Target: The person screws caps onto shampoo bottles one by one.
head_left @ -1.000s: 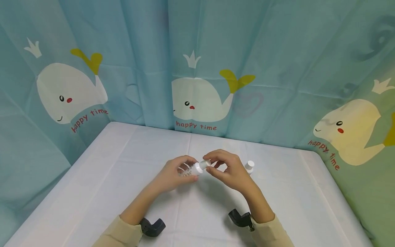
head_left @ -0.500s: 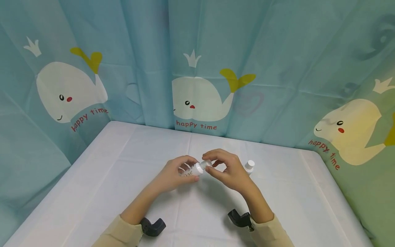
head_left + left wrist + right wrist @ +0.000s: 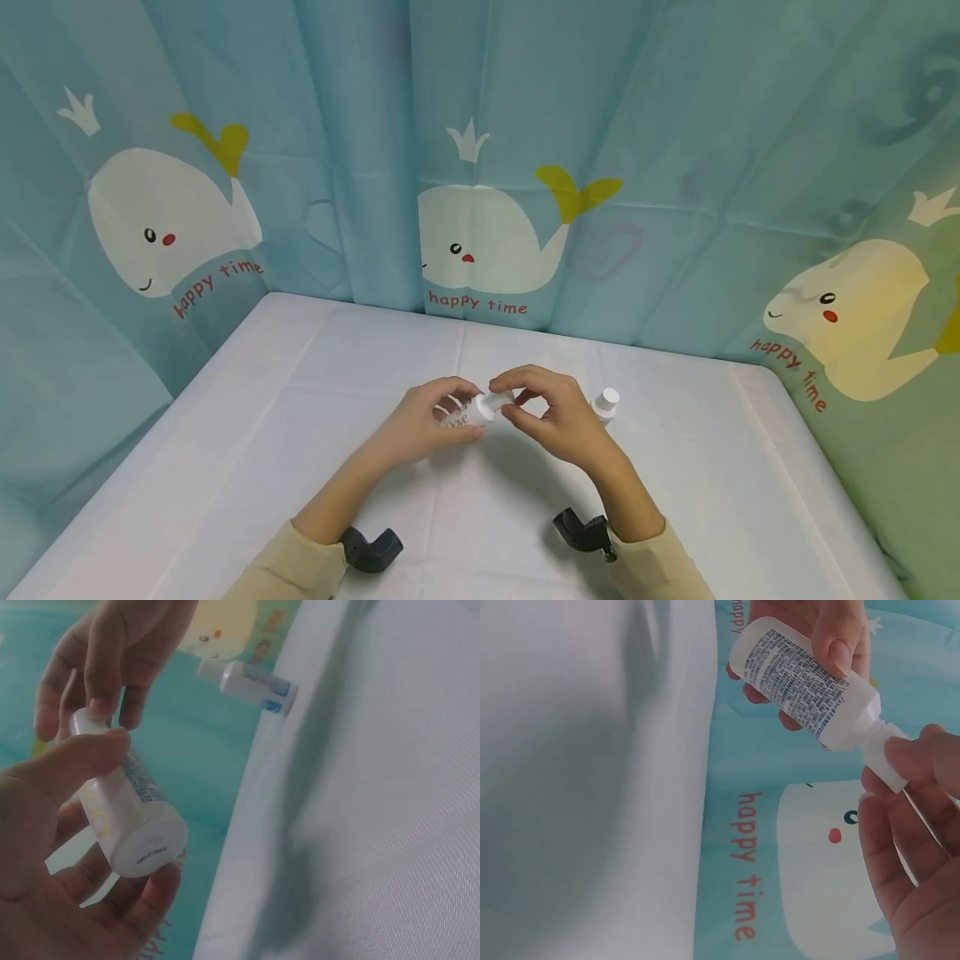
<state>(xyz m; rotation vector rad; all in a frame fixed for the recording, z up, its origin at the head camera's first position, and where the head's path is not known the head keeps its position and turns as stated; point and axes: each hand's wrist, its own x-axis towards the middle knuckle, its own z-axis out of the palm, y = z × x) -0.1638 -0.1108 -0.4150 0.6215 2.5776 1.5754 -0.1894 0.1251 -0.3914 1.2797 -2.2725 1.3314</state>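
Note:
My left hand (image 3: 412, 427) grips a small white bottle (image 3: 471, 412) above the table, fingers and thumb round its body. "Dove" lettering shows on its side in the head view, and small dense print (image 3: 799, 682) faces the right wrist camera. The bottle is tilted, neck toward my right hand (image 3: 553, 414). Thumb and fingers of that hand pinch the white cap (image 3: 887, 761) at the bottle's neck. Part of the neck shows beside the cap in the right wrist view; whether the cap is loose I cannot tell. In the left wrist view the bottle's base (image 3: 154, 846) faces the camera.
A second white bottle (image 3: 259, 688) with a cap stands upright on the white-covered table (image 3: 360, 358), just beyond my right hand and partly hidden by it in the head view. A blue-green curtain (image 3: 360, 150) with whale prints hangs behind the table.
My right fingertips have shifted slightly round the cap. The left hand and its bottle have stayed almost still, and the second bottle stands where it was.

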